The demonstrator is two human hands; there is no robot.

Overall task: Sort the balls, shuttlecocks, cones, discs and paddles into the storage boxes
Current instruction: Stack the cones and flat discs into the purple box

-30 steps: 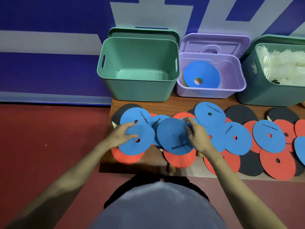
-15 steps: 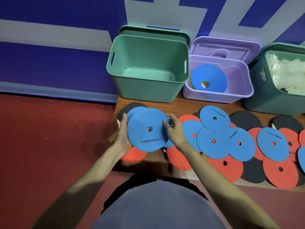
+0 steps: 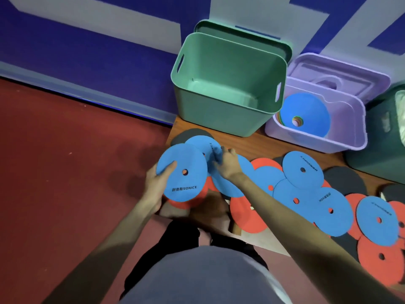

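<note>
My left hand (image 3: 156, 187) grips a flat blue disc (image 3: 183, 172) printed SONICE, thumb on its top face, held just above the board's left end. My right hand (image 3: 228, 164) reaches onto a second blue disc (image 3: 202, 145) behind it; the fingers are blurred and seem to pinch its edge. Several blue, red and dark grey discs (image 3: 303, 170) lie overlapping across the wooden board (image 3: 269, 145) to the right. An empty green storage box (image 3: 228, 84) stands behind the hands. Beside it a purple box (image 3: 350, 137) holds a stack of blue cones (image 3: 304, 115).
A dark green box (image 3: 381, 154) with white items stands at the far right edge. Red floor (image 3: 65, 172) spreads to the left, below a blue and grey wall (image 3: 87, 51). My knees and grey shirt fill the bottom centre.
The view swung left and closer. My left hand now holds the blue disc alone, lower and to the left, while my right hand has let go of it and reached to another blue disc behind.
</note>
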